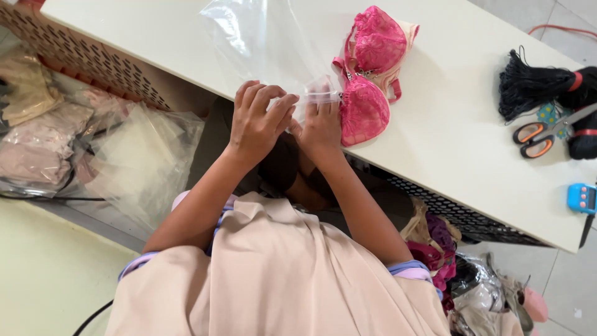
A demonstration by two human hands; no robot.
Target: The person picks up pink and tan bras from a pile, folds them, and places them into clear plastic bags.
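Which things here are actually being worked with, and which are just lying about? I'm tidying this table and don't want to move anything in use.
In use:
- left hand and right hand, both pinching the clear plastic bag
- pink lace bra, touching the bag's edge

Lying about:
- scissors
- black tassel bundle
- small blue device
- bagged garments in the bin beside the table

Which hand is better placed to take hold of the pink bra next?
The right hand, probably. It rests at the clear plastic bag's edge, right beside the pink lace bra's lower cup. The left hand grips the bag farther away.
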